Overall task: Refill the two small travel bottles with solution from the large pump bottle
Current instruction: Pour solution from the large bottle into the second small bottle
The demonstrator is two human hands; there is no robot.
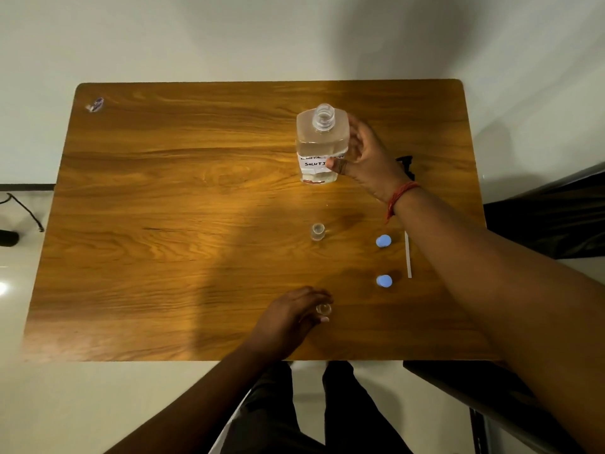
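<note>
A wooden table [163,208] stands on a pale floor, its far edge close to a light wall and its near edge just in front of the person's legs.

The right hand [366,155] grips the large bottle [322,142] from its right side, thumb across the white handwritten label and fingers curled behind. The bottle stands upright toward the far right of the table, its neck open with no pump in it, and clear liquid fills most of it. A red thread sits round that wrist. Just behind the hand a black object [406,167] lies on the wood, partly hidden; what it is cannot be told.

The left hand [291,317] rests near the front edge, its fingers curled round a small bottle [324,309] that stands uncapped on the table. A second small bottle [318,231], also uncapped, stands alone between the two hands, well apart from each.

To the right of the small bottles, two blue caps [383,261] sit one behind the other, with a thin white tube [408,253] lying just beside them near the right forearm.

The whole left half of the table is open wood, save for a small wrapper [95,104] at the far left corner. A dark chair [550,217] stands against the right edge.
</note>
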